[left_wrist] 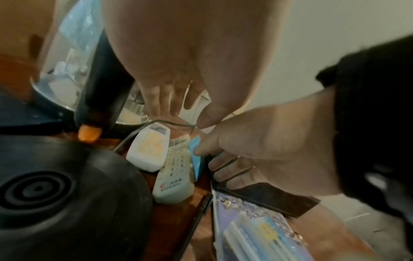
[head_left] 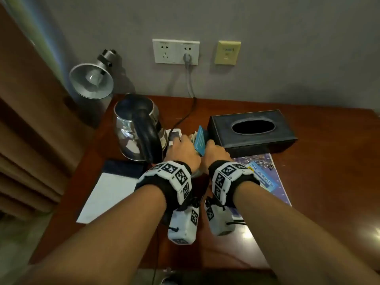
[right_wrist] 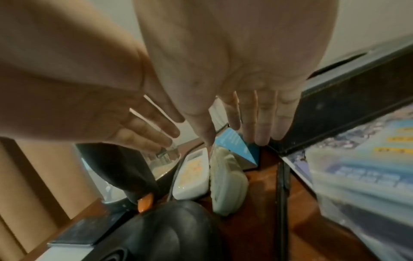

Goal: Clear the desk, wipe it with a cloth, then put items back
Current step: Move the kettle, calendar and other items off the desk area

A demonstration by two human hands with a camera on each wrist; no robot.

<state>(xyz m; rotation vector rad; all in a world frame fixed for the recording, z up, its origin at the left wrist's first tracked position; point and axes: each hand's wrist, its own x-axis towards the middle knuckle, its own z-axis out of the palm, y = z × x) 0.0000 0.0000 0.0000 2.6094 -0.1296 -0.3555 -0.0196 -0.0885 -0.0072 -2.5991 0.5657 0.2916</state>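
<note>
Mid-frame, the left hand [head_left: 181,150] and right hand [head_left: 216,151] reach in wide, gripping nothing, so a sweep could topple the blue card [head_left: 200,140] or snag the power cord [head_left: 189,83].

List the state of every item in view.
Kettle, upright, lid down.
Tissue box, no tissue showing.
Plug, in the right socket.
Lamp, unlit.
Blue card, standing tilted.
Two remotes, lying side by side.
Left hand, fingers straight.
Right hand, fingers straight, flanking the blue card.
</note>
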